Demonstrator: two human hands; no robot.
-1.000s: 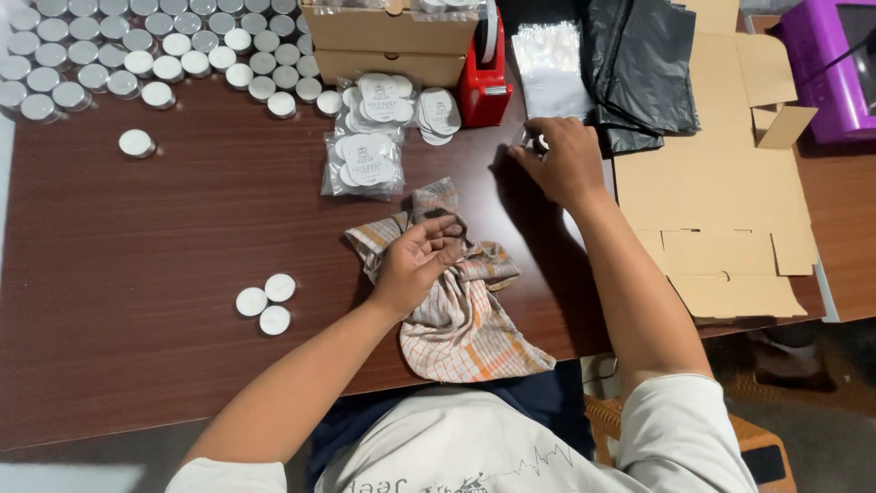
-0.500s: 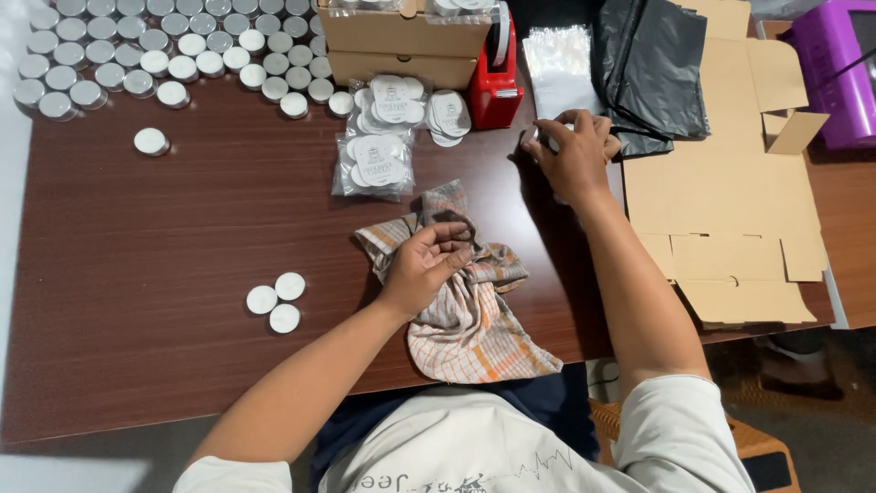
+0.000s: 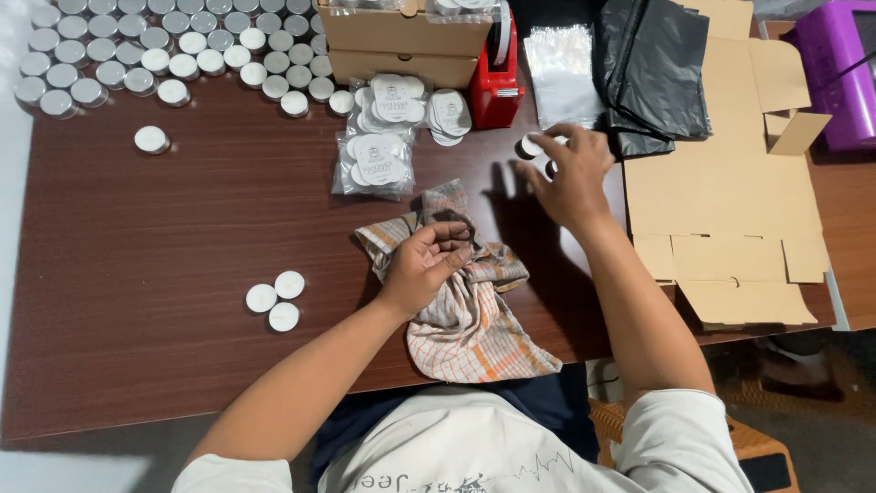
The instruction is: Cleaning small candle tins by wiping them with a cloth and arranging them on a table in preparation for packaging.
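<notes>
My left hand (image 3: 425,262) rests palm-up on a checked orange and grey cloth (image 3: 465,319) near the table's front edge, its fingers curled over a fold of the cloth. My right hand (image 3: 568,173) is raised a little above the table to the right, pinching a small round tealight (image 3: 529,146) between thumb and fingers. Three loose tealights (image 3: 274,299) lie in a cluster to the left of the cloth.
Many tealights (image 3: 137,50) fill the back left of the dark wooden table (image 3: 164,219). Clear bags of round labels (image 3: 376,162), stacked cardboard boxes (image 3: 401,41), a red tape dispenser (image 3: 495,87), black plastic (image 3: 652,68), flat cardboard (image 3: 721,196) and a purple machine (image 3: 835,68) stand behind and right.
My right hand has lifted a tealight from beside the flat cardboard and drawn it slightly left and toward me. My left hand stays on the cloth.
</notes>
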